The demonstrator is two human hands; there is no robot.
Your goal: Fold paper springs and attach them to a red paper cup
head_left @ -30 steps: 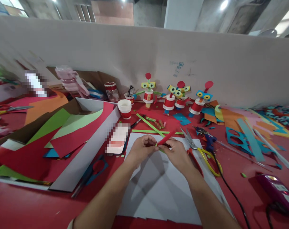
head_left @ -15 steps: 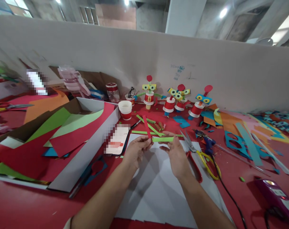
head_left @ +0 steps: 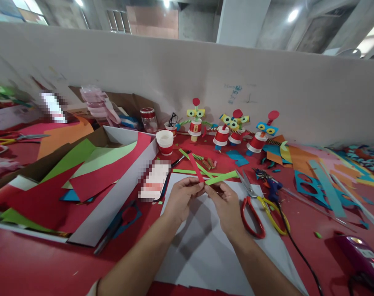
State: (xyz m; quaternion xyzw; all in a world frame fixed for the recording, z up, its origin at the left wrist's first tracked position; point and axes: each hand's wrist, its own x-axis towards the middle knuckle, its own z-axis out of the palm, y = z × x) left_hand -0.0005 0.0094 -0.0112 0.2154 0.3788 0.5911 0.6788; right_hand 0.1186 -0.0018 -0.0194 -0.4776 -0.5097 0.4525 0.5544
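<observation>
A red paper strip (head_left: 195, 166) and a light green paper strip (head_left: 222, 177) meet at an angle between my hands, above a white sheet (head_left: 205, 242). My left hand (head_left: 183, 196) pinches them where they join, its fingers closed. My right hand (head_left: 225, 201) is closed too, its thumb and fingertips at the base of the green strip. The fingertips nearly touch and hide the joint itself. Behind them lie other green strips (head_left: 187, 172) and small folded paper springs (head_left: 207, 163). Scissors (head_left: 251, 193) with red and yellow handles lie just right of my right hand.
A white box (head_left: 113, 201) of coloured paper stands left, beside a phone (head_left: 156, 181). Stacked paper cups (head_left: 165, 142) and several paper-cup figures, one a red-topped figure (head_left: 195, 125), stand at the back. A glue gun (head_left: 273, 187) with a black cable lies right.
My right hand has moved left and closed in on the joint beside my left hand. The green strip now slants up to the right, and the view has shifted slightly.
</observation>
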